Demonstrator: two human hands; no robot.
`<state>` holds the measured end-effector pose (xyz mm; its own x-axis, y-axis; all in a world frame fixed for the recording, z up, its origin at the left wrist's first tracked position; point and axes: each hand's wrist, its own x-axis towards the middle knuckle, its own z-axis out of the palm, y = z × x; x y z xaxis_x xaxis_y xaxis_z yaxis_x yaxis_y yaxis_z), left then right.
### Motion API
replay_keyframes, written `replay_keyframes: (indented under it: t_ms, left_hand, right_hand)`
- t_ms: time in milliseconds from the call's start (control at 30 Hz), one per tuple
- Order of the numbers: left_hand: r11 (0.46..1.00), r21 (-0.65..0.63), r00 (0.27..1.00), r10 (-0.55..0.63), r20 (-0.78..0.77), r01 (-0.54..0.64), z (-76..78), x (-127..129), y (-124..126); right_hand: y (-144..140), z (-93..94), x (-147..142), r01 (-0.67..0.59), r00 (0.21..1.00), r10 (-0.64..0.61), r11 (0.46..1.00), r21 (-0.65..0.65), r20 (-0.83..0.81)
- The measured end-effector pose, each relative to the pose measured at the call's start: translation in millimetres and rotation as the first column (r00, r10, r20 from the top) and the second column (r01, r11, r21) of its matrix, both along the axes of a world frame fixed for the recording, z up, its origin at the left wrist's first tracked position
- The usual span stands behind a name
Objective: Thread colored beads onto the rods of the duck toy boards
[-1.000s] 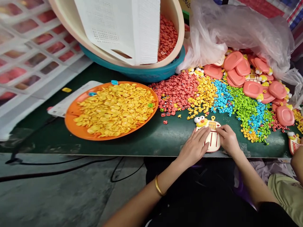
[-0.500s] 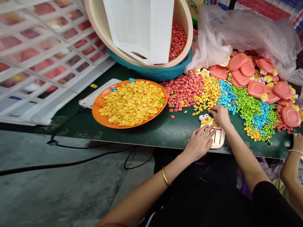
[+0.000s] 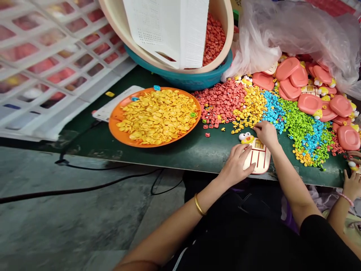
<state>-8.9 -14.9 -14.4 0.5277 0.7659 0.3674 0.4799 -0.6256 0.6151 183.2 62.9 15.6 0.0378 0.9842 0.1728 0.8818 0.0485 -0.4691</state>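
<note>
I have the orange plate of yellow pcs at L on the tabletop. My L hand, fingers spread, rests on L side of the cream duck-faced toy, flat nr front edge. My R hand is pinched narrow at toy's top R corner, nr yellow pile; can't tell if it holds a pc. Blue pile, green pile: farther R.

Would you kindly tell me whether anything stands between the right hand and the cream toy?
Nothing visible does: the cream toy lies close by the right hand, with the left hand on its left side.
</note>
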Motion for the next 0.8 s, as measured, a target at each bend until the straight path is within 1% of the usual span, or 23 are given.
replay_keyframes:
  t_ms: [33, 100, 167, 233, 333, 400, 500, 600, 700, 767, 800]
  left_hand:
    - [1.000, 0.000, 1.000, 0.011, 0.007, -0.011, -0.4, -0.4, -0.5]
    - [0.999, -0.007, 0.999, 0.033, 0.020, -0.032, -1.6, -1.2, -1.0]
    - [0.999, -0.012, 0.998, 0.048, 0.037, -0.048, -2.7, -1.7, -0.5]
    - [0.999, -0.003, 0.998, 0.038, 0.056, -0.038, -3.3, -2.2, 0.5]
    - [1.000, 0.015, 0.996, -0.028, 0.089, 0.027, -3.3, -3.6, 1.3]
    - [0.999, 0.003, 0.994, -0.035, 0.106, 0.035, -3.3, -4.2, 0.4]
    - [0.999, -0.042, 0.993, 0.040, 0.111, -0.035, -3.8, -3.3, -2.3]
    - [0.994, -0.064, 0.990, 0.093, 0.107, -0.087, -3.8, -1.0, -3.5]
    - [0.994, -0.072, 0.992, 0.092, 0.086, -0.086, -2.4, 0.8, -3.2]
    - [0.995, -0.072, 0.995, 0.072, 0.075, -0.067, -1.8, 1.6, -3.2]
    - [0.996, -0.071, 0.995, 0.062, 0.072, -0.057, -1.9, 1.9, -3.4]
  right_hand:
    - [-9.1, 3.6, 3.2, -0.002, 1.000, 0.002, 0.999, 0.046, -0.011]
    - [-35.7, 7.1, 12.8, -0.012, 0.998, 0.019, 0.991, 0.131, -0.058]
    - [-63.6, 3.8, 22.1, -0.022, 0.993, 0.039, 0.988, 0.151, -0.107]
    - [-81.8, -4.7, 26.4, -0.032, 0.989, 0.055, 0.986, 0.165, -0.140]
    - [-86.7, -17.8, 23.8, -0.036, 0.987, 0.069, 0.976, 0.216, -0.146]
    - [-84.0, -20.9, 21.1, -0.066, 0.987, 0.096, 0.974, 0.218, -0.128]
    - [-86.5, -17.5, 20.3, -0.121, 0.983, 0.144, 0.974, 0.191, -0.114]
    - [-99.5, -13.6, 20.4, -0.143, 0.977, 0.169, 0.972, 0.188, -0.129]
    - [-111.7, -12.9, 13.2, -0.173, 0.962, 0.208, 0.965, 0.195, -0.177]
    - [-109.3, -10.3, -0.1, -0.199, 0.945, 0.244, 0.957, 0.210, -0.219]
    - [-102.9, -7.5, -10.4, -0.204, 0.937, 0.256, 0.953, 0.223, -0.238]
